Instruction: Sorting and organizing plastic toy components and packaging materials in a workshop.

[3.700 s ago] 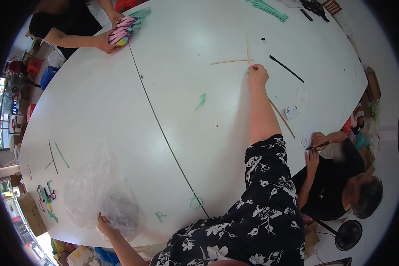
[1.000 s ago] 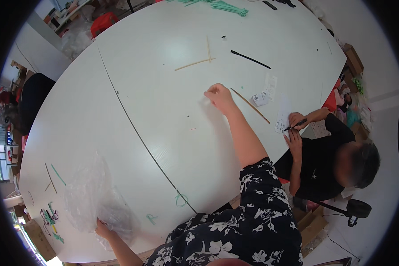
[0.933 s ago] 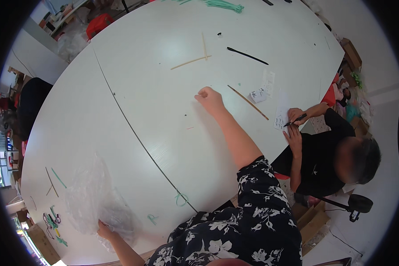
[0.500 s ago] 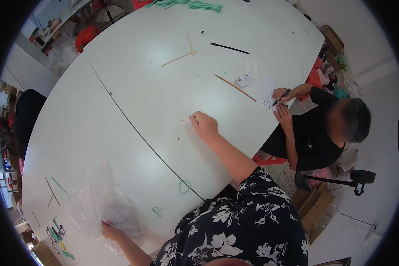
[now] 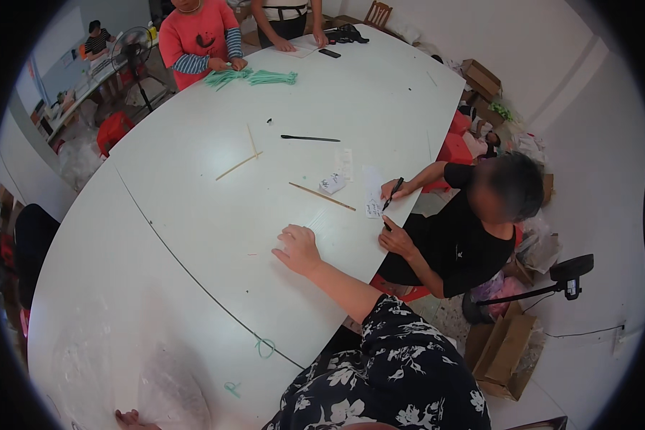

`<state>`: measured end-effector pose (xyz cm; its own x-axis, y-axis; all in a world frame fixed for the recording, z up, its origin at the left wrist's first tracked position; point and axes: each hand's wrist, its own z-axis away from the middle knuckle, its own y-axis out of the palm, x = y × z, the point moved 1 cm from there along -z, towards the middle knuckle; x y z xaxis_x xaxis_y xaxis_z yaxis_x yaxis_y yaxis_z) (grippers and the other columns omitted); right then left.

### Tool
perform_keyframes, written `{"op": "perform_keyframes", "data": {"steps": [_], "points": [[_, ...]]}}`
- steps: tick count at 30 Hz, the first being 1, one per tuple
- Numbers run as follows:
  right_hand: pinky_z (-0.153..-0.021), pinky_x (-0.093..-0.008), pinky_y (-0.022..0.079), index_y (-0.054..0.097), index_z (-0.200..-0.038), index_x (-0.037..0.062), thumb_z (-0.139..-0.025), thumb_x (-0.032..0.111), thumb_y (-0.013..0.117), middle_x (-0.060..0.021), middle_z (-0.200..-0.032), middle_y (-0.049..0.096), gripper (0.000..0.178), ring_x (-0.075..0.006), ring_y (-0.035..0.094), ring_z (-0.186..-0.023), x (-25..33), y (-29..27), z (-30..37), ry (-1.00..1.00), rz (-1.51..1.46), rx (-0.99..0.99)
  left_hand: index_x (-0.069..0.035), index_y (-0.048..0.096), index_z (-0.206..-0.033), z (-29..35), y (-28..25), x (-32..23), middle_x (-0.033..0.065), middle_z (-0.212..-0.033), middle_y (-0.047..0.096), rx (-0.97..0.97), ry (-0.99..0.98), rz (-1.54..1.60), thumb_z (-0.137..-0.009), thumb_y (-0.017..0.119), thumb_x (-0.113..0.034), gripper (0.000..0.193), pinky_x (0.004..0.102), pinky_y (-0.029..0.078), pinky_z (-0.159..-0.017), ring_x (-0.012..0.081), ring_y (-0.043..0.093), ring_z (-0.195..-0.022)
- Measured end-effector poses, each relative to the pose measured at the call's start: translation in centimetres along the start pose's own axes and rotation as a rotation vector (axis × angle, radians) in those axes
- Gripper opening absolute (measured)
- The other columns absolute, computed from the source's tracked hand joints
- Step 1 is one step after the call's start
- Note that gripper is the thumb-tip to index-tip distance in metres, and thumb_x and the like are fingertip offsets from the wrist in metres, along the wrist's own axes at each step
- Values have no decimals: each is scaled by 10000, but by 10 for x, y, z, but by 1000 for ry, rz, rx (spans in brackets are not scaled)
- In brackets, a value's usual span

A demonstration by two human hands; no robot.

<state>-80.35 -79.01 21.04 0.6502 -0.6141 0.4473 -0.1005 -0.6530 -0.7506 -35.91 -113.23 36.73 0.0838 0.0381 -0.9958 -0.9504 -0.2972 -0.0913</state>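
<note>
A big, crumpled, clear plastic bag (image 5: 172,390) lies at the near left of a large white table (image 5: 201,201) with a curved edge. The left hand (image 5: 129,418) is at the bag, its grip unclear. The right hand (image 5: 299,249), fingers loosely spread, appears empty, near a thin brown stick (image 5: 322,196).

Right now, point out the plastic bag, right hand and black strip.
Plastic bag (image 5: 163,381): head view, crumpled right part.
Right hand (image 5: 299,251): head view, back of hand.
Black strip (image 5: 310,138): head view, middle.

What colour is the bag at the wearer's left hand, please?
The bag is clear and colourless, seen best in the head view.
</note>
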Motion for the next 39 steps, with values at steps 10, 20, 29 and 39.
{"op": "perform_keyframes", "data": {"steps": [10,20,29,39], "points": [[-721,-383,476,592,-939,23,-795,120,630,-138,-928,587,178,-292,589,-830,-125,-15,-153,147,-390,-24,44,574,-952,73,146,16,4,-567,414,117,-55,180,-870,551,-159,221,290,428,-731,142,463,-634],[-812,-398,479,598,-1012,35,-827,58,544,-148,-1048,592,194,-322,582,-936,-238,82,-308,119,-44,-5,-34,569,-727,91,179,52,-9,-599,458,79,-88,4,-852,568,-148,169,264,400,-620,112,455,-604],[-923,-400,457,563,-1127,50,-859,54,469,-121,-1265,490,284,-307,518,-1106,-248,156,-356,105,210,148,-28,544,-664,100,194,58,6,-595,481,53,-100,-33,-835,570,-113,193,284,446,-650,121,474,-589],[-768,-381,504,640,-959,55,-843,93,524,-150,-957,633,169,-304,615,-853,-220,148,-348,72,186,222,15,559,-712,111,179,48,59,-728,568,145,23,-100,-793,596,-83,133,294,430,-729,160,525,-713]]}}
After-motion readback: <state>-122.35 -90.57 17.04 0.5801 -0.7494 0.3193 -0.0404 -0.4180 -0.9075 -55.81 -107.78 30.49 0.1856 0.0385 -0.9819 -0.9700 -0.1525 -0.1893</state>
